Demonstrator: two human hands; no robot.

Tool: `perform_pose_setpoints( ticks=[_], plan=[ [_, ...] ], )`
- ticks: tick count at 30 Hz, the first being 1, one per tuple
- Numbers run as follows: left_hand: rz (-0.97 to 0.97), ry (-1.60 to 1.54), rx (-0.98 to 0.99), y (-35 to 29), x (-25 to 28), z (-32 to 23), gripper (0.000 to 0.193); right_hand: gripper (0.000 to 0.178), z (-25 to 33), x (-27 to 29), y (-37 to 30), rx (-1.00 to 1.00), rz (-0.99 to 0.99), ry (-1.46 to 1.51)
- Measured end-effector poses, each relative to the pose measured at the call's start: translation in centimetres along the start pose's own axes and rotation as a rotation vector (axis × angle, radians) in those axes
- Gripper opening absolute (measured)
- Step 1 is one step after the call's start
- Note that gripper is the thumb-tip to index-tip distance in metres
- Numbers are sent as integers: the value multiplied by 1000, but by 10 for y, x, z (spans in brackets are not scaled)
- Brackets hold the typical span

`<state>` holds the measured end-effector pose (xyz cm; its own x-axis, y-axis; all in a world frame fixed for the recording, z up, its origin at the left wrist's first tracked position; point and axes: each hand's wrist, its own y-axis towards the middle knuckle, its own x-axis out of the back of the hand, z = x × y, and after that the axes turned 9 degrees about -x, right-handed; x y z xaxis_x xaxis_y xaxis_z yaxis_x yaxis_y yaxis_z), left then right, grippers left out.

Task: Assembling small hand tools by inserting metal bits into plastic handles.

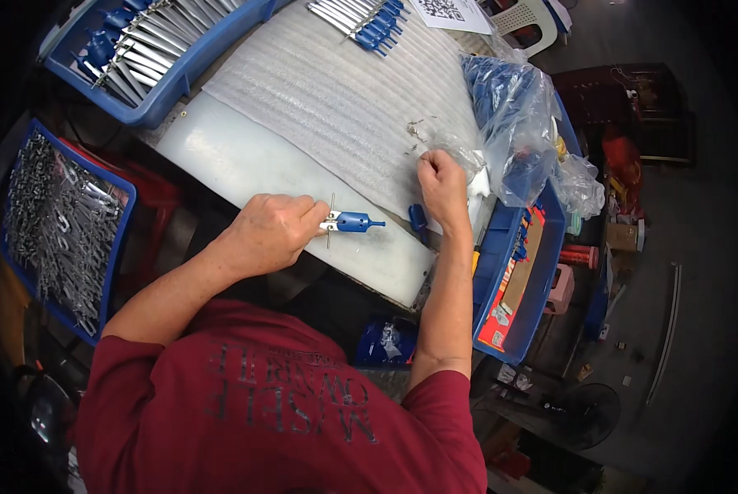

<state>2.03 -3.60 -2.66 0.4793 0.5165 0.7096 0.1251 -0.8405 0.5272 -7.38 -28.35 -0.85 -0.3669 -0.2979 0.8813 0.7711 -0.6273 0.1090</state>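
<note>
My left hand is closed round a metal piece with a blue plastic end fitting, held over the near edge of a white board. A thin metal pin stands out crosswise where the metal meets the blue part. The rest of the piece is hidden in my fingers. My right hand is closed, fingertips pressed together, beside a small clear plastic bag; whatever it may hold is hidden. Tiny metal parts lie just beyond it on a foam sheet. A dark blue plastic piece lies close to my right wrist.
Finished-looking metal pieces with blue ends lie at the far side. A blue bin of similar pieces stands far left; a blue tray of metal parts is nearer. At right are a plastic-wrapped bundle and another blue bin.
</note>
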Motion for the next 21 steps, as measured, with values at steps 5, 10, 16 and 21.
perform_pose_setpoints(
  ticks=[5, 10, 16, 21],
  plan=[
    [7, 12, -11, -1, 0, 1, 16, 13, 36, 20, -34, -121, 313, 431],
    [10, 28, -20, -1, 0, 0, 16, 13, 50, 23, -62, -77, 466, 443],
    [20, 42, -28, -2, 0, 0, 16, 13, 59, 20, -72, 13, 402, 339],
    [12, 12, -50, -4, 1, 1, 17, 13, 60, 22, -77, -29, 396, 395]
  ],
)
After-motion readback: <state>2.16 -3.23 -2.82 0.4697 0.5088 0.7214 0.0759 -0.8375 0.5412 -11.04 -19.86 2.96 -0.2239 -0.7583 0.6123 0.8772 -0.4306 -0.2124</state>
